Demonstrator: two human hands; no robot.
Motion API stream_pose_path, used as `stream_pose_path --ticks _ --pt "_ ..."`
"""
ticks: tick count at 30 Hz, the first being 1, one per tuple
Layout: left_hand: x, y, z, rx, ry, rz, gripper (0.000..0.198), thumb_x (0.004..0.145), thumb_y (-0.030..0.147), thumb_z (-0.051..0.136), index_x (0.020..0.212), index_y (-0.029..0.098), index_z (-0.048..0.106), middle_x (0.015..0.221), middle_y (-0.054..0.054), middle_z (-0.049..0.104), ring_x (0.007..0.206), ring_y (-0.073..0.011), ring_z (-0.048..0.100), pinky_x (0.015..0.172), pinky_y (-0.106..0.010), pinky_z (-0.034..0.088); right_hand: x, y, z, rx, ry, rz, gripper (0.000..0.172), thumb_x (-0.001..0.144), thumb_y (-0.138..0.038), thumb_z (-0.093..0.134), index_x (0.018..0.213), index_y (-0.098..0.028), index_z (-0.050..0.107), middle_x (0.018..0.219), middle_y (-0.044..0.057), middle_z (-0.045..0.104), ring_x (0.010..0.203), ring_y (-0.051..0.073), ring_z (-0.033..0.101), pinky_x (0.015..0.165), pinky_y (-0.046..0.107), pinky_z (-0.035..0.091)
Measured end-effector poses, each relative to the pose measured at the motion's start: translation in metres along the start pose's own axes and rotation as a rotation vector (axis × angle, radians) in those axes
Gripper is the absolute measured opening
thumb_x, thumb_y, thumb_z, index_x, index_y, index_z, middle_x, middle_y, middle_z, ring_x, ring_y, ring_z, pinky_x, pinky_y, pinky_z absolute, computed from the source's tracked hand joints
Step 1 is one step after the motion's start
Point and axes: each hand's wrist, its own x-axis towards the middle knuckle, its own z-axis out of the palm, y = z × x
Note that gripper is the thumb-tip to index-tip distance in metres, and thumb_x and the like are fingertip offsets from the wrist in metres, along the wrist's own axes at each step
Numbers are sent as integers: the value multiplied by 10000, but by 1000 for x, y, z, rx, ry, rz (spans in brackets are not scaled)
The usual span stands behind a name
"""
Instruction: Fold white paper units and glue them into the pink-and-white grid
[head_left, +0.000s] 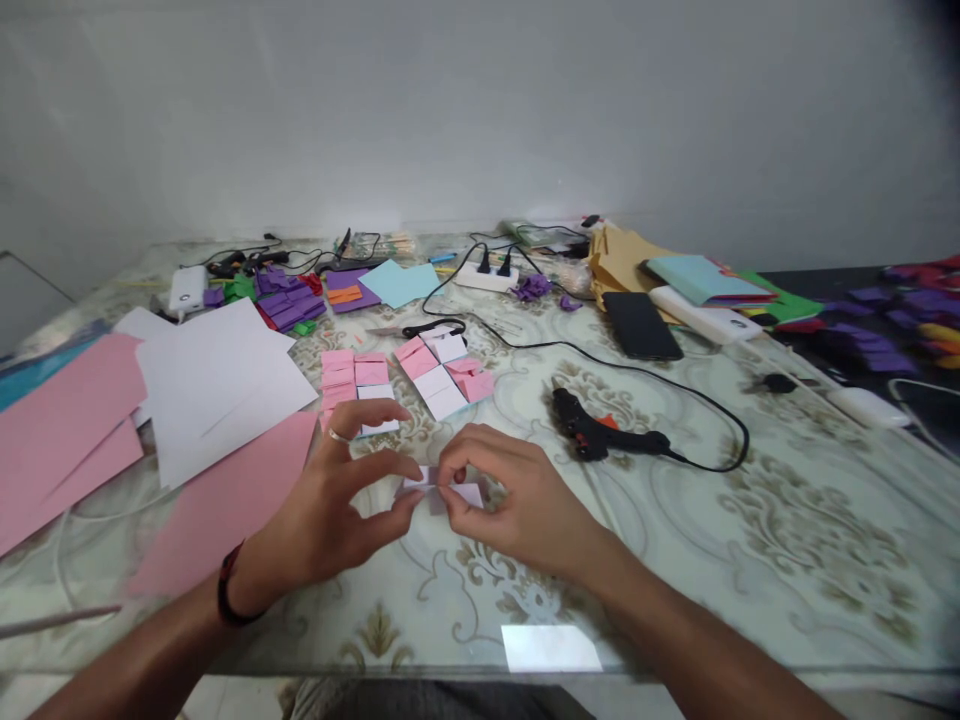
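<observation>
A small folded piece of white paper point(469, 494) is held just above the patterned table, between my two hands. The thumb and index finger of my left hand point(360, 490) pinch its left end. My right hand point(502, 490) pinches it near the middle, so part of the paper is hidden behind the fingers. Just beyond my hands lie pink and white folded paper pieces point(442, 392), with a second group of them point(355, 372) close to my left fingers. A black glue gun point(607, 430) rests on its side to the right of my right hand.
White sheets point(217, 380) and pink sheets point(67, 420) are spread at the left. Scissors point(420, 328) lie behind the folded pieces. A power strip point(486, 276) stands at the back, its cord looping right to the glue gun. A black phone point(641, 325) lies at the right.
</observation>
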Motion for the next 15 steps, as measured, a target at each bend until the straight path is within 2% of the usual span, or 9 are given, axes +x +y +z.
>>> stream_pose_path --ticks 5,15 --pt "0 2 7 -12 -24 20 180 914 70 683 952 243 712 1305 -85 558 1269 -246 572 1073 -435 516 -3 2 7 18 -13 -4 168 827 -62 630 834 -229 616 808 1 654 746 170 596 698 300 473" --pt "-3 7 7 -7 3 36 223 864 16 678 931 227 704 1262 -75 563 1230 -235 576 1054 -395 510 -3 3 7 18 -19 -32 166 826 -68 643 843 -230 613 814 3 659 765 182 607 726 314 476"
